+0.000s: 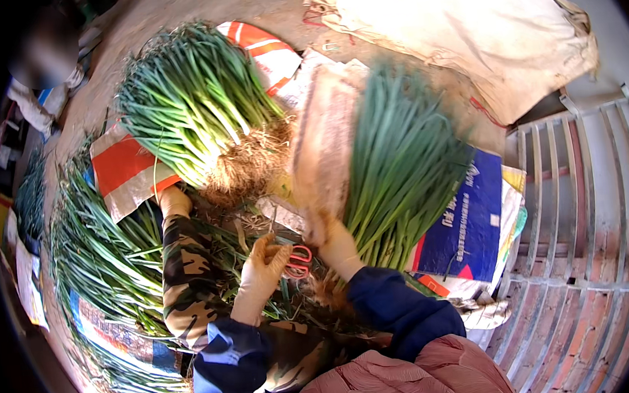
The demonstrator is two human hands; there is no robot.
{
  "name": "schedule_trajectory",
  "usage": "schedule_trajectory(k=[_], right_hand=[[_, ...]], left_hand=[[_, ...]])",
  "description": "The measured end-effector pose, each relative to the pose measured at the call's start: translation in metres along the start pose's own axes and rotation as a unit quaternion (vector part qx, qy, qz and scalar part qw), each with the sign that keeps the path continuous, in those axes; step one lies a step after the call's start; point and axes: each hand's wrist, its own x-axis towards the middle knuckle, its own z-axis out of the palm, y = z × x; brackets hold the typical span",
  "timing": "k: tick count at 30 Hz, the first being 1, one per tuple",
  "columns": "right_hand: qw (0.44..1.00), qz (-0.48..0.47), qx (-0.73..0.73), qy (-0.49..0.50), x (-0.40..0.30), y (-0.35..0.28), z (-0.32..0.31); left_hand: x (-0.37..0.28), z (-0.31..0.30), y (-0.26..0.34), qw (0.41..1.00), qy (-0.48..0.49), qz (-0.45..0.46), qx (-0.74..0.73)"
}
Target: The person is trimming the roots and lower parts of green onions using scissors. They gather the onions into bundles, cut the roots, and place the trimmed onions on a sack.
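My gloved left hand [259,273] is above my camouflage-clad leg with its fingers curled. Scissors [298,262] with red-pink handles show at its fingertips, their blades hidden behind the hand. My gloved right hand [342,251] is at the lower end of a flat brown piece [327,134], against the left side of a scallion pile [400,162]. Its fingers are blurred, so what it grips is unclear. Another scallion bundle [201,100] lies ahead, its tangled roots [250,160] towards me. Loose leaves and trimmings lie between my legs.
More scallions [107,240] lie to the left, partly under a red-and-white woven sack [124,170]. A blue printed sack [463,221] lies under the right pile. A pale cloth-covered heap [473,34] stands ahead right, beside a metal rack [579,186]. Another person [44,109] is at far left.
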Motion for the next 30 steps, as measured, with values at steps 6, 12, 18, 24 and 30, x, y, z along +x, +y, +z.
schedule_trajectory(k=[6,12,18,24,30], right_hand=[[0.976,-0.030,-0.111,-0.184,-0.071,-0.020,0.019],[0.847,-0.247,-0.436,-0.179,-0.139,0.079,0.018],[0.809,-0.257,-0.473,-0.236,-0.125,0.064,-0.030],[0.898,-0.190,-0.301,-0.258,-0.116,0.044,-0.067],[0.933,0.103,-0.179,0.296,-0.130,0.155,-0.157]], left_hand=[[0.015,0.011,-0.052,0.934,0.044,-0.050,0.351],[-0.012,0.003,-0.041,0.923,0.023,-0.030,0.383],[-0.034,-0.029,-0.048,0.933,0.082,0.026,0.349],[-0.039,-0.056,-0.051,0.971,0.086,0.092,0.204],[-0.039,-0.046,-0.049,0.981,0.069,0.064,0.169]])
